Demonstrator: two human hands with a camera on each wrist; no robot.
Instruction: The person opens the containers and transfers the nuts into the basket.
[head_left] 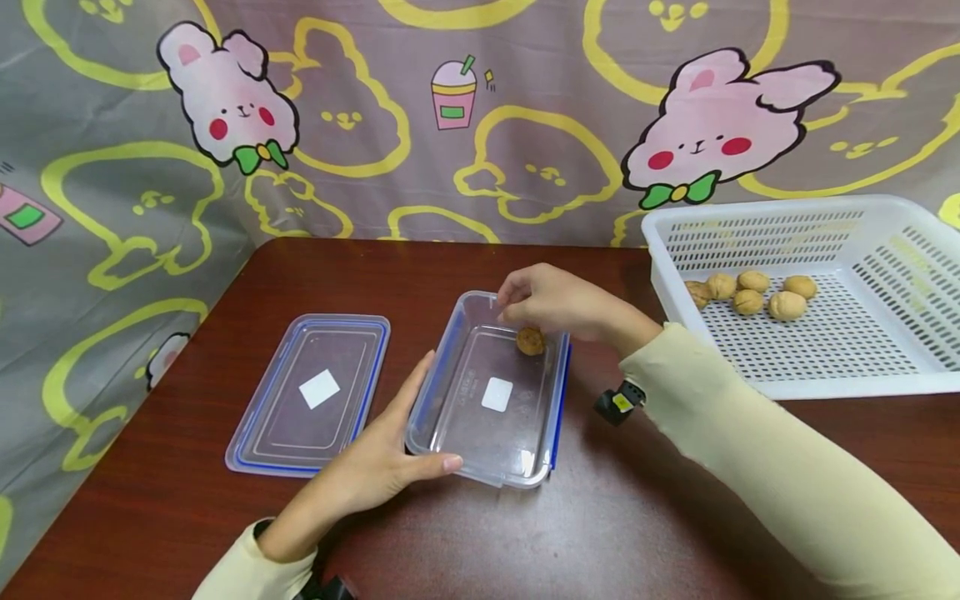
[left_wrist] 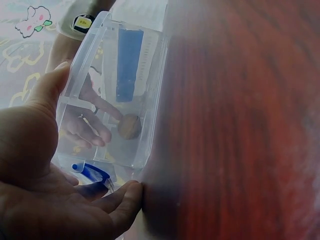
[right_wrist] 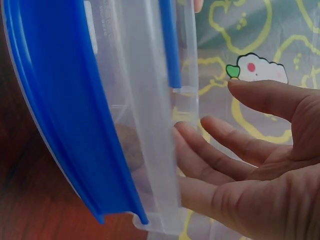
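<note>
A clear plastic food container (head_left: pixel 468 358) with blue side clips stands uncovered on the table. My left hand (head_left: pixel 378 458) grips its near left corner, thumb over the front rim and fingers along the side wall. Inside, a single walnut (head_left: pixel 530 341) lies on the bottom by the far right corner. My right hand (head_left: pixel 551 302) reaches over the far right rim, fingers dipping in just above the walnut. In the right wrist view those fingers (right_wrist: pixel 240 142) are spread apart with nothing between them. Through the wall in the left wrist view, a fingertip overlaps the walnut (left_wrist: pixel 129 127).
Left of the container lies its clear lid (head_left: pixel 288 417) with a blue seal and a white sticker. A white perforated basket (head_left: pixel 817 342) at the right holds several walnuts (head_left: pixel 787 306) near its left end. A patterned cloth (head_left: pixel 420 183) hangs behind the brown table (head_left: pixel 525 542).
</note>
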